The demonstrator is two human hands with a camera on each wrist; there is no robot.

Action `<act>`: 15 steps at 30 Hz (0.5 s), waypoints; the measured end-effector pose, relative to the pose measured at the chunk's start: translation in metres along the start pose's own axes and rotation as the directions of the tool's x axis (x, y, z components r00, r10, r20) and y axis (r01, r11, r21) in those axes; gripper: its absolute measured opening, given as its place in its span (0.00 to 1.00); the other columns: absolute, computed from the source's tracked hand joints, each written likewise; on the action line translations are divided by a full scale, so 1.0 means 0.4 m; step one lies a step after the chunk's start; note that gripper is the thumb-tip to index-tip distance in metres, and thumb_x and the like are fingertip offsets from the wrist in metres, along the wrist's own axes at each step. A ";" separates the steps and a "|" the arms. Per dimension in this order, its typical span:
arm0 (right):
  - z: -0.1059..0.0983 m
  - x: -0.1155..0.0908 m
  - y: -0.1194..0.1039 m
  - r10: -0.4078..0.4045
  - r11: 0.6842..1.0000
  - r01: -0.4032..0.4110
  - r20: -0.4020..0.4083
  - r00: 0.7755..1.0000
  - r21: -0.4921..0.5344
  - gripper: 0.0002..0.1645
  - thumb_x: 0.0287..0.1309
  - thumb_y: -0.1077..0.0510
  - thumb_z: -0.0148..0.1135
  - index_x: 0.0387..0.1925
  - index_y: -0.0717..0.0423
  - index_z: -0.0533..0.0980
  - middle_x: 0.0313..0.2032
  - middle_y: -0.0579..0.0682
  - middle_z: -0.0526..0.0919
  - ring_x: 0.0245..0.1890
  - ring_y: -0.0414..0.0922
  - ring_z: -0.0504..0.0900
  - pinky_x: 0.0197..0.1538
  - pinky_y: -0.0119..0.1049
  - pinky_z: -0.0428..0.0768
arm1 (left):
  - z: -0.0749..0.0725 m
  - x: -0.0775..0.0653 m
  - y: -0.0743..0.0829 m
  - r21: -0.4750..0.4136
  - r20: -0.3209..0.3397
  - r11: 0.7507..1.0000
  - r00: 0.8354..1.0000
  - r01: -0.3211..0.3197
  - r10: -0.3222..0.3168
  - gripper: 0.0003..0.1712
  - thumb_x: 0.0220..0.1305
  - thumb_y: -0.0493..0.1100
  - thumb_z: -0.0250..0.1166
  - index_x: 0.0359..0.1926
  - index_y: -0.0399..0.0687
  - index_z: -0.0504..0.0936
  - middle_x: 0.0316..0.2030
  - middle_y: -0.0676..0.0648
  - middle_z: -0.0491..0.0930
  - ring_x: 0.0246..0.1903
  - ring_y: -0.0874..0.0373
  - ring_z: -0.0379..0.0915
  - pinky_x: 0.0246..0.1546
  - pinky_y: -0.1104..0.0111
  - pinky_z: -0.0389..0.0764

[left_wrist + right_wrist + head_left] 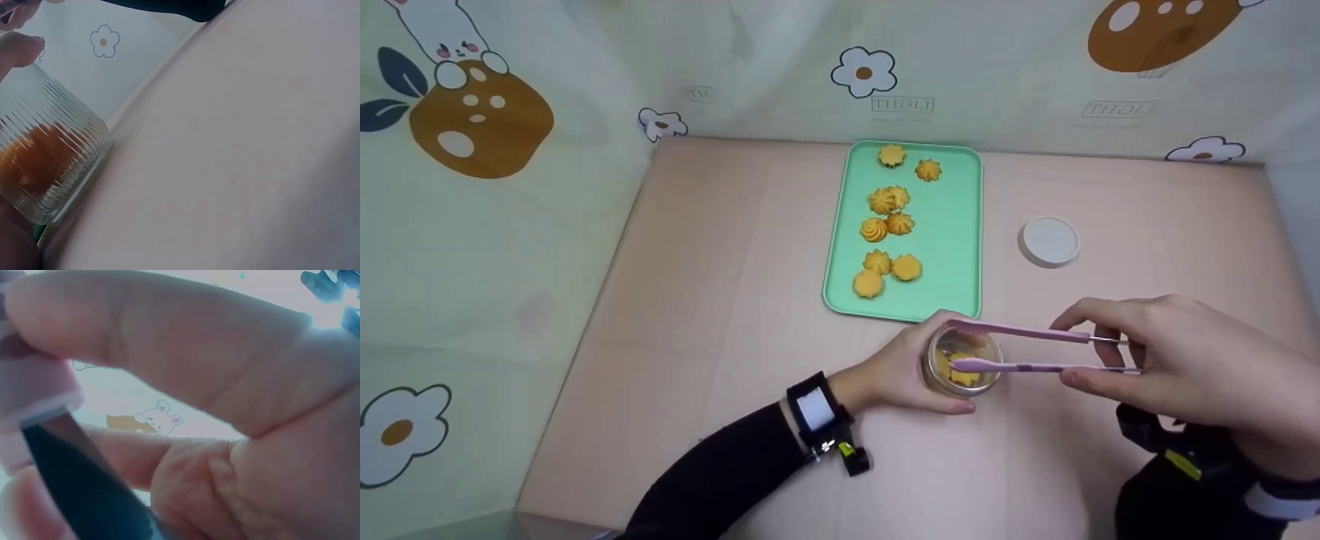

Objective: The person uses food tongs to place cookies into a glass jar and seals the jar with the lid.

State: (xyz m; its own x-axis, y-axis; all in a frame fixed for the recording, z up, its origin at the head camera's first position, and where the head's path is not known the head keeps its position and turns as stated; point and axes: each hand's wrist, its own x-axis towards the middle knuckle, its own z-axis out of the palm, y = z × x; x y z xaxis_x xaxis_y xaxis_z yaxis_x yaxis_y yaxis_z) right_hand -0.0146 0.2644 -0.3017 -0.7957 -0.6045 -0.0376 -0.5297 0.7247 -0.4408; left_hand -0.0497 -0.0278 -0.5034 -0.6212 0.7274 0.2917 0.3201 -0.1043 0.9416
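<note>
My left hand [906, 369] holds a clear glass jar [93, 121] with ribbed sides, its fingers and thumb curled around it. Inside lie several golden cookies [964, 379], visible through the open mouth. In my right hand [1207, 367] is a pair of pink tongs [1027, 331] with metal at the handle end. Their two arms stand apart, the tips over the jar's mouth; no cookie shows between them. Thumb and fingers grip the tongs in the right wrist view, where the jar is out of sight. Beyond the jar, several flower-shaped cookies [906, 268] lie on a green tray [949, 225].
A round white lid [1051, 241] lies on the pale pink table [720, 247], right of the tray. Patterned cloth walls [780, 67] rise behind the table and at its sides. The tray's near edge is close behind my left hand.
</note>
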 end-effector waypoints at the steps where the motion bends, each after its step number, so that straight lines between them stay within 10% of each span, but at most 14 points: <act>1: -0.001 0.000 -0.001 -0.010 1.000 0.010 -0.010 1.000 0.006 0.24 0.59 0.51 0.84 0.53 0.36 0.83 0.26 0.23 0.72 0.13 0.21 0.65 0.20 0.25 0.70 | 0.000 0.000 0.001 -0.005 0.000 1.000 1.000 0.004 -0.004 0.55 0.50 0.37 0.89 0.74 0.47 0.66 0.65 0.42 0.81 0.69 0.53 0.76 0.76 0.57 0.73; 15: -0.019 0.078 -0.012 -0.066 0.998 0.067 -0.361 0.930 -0.010 0.26 0.58 0.60 0.82 0.57 0.49 0.84 0.29 0.36 0.76 0.20 0.32 0.70 0.25 0.22 0.69 | -0.002 -0.001 -0.002 0.047 -0.026 0.999 1.000 -0.006 0.007 0.53 0.49 0.41 0.90 0.71 0.47 0.68 0.64 0.47 0.82 0.65 0.55 0.78 0.73 0.60 0.75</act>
State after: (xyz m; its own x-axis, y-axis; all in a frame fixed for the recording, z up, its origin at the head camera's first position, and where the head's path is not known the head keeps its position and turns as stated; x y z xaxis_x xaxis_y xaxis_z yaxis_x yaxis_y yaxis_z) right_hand -0.0392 0.2447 -0.2941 -0.8115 -0.4905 0.3177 -0.5843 0.6859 -0.4337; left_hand -0.0500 -0.0286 -0.5043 -0.6370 0.7089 0.3027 0.3572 -0.0765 0.9309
